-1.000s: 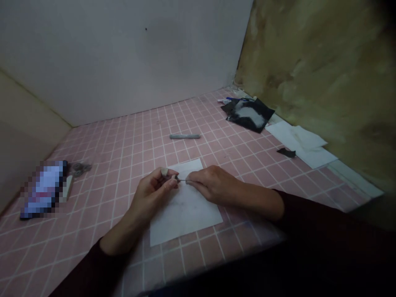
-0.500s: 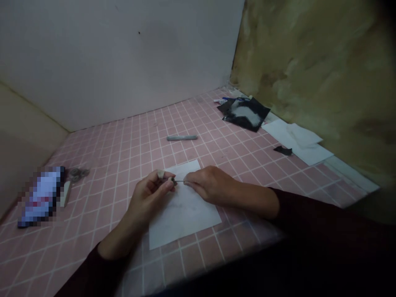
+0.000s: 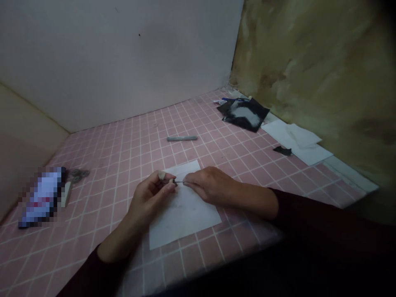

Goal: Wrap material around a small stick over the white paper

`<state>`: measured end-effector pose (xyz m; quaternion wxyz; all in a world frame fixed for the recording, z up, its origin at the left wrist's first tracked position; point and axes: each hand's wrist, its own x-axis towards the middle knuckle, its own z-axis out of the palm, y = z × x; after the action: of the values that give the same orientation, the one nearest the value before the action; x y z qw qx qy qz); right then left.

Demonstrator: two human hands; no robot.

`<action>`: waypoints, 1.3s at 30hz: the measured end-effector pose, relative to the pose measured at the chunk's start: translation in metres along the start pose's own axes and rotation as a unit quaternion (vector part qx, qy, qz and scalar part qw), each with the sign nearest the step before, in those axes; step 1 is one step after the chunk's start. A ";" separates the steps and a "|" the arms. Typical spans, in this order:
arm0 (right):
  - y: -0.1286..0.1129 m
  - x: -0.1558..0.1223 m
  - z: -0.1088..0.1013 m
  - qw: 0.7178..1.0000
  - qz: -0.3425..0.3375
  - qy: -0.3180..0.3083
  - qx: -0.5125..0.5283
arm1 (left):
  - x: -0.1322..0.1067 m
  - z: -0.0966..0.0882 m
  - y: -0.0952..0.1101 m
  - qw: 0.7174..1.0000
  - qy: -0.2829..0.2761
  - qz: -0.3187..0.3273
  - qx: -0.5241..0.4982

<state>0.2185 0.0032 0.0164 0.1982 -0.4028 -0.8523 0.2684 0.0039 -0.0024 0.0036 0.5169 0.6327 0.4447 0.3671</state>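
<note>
Risk: the small dark piece point(image 3: 175, 181) could be dropped if the pinch slackens; the thin wire point(image 3: 180, 182) could be bent by uneven finger pressure. Dim light would hinder recovery.
Room: corner formed by a white wall point(image 3: 123, 62) and an olive-stained wall point(image 3: 309, 62).
Surface: pink-tiled table point(image 3: 130, 136), white grout.
Far right corner: black bag point(image 3: 244, 115), blue pen point(image 3: 232, 99).
Right edge: loose white papers point(image 3: 306, 148), dark scrap point(image 3: 282, 151).
Left edge: pixelated object point(image 3: 41, 198), too obscured to identify.
Mid-table: grey stick point(image 3: 182, 138).
Under hands: white sheet point(image 3: 185, 222).
Left hand point(image 3: 148, 198): narrow pinch on the piece, pale cap on thumb point(image 3: 161, 175).
Right hand point(image 3: 210, 185): narrow pinch on the wire.
Location: piece and wire held just above the sheet, between the hands.
</note>
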 end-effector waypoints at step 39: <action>0.009 0.005 -0.005 0.990 0.001 -0.090 0.111 | 0.000 0.001 0.003 0.977 -0.035 0.132 0.166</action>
<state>0.2235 0.0130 0.0157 0.1634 -0.3536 -0.8312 0.3967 0.0053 -0.0028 0.0062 0.3669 0.7751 0.3940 0.3307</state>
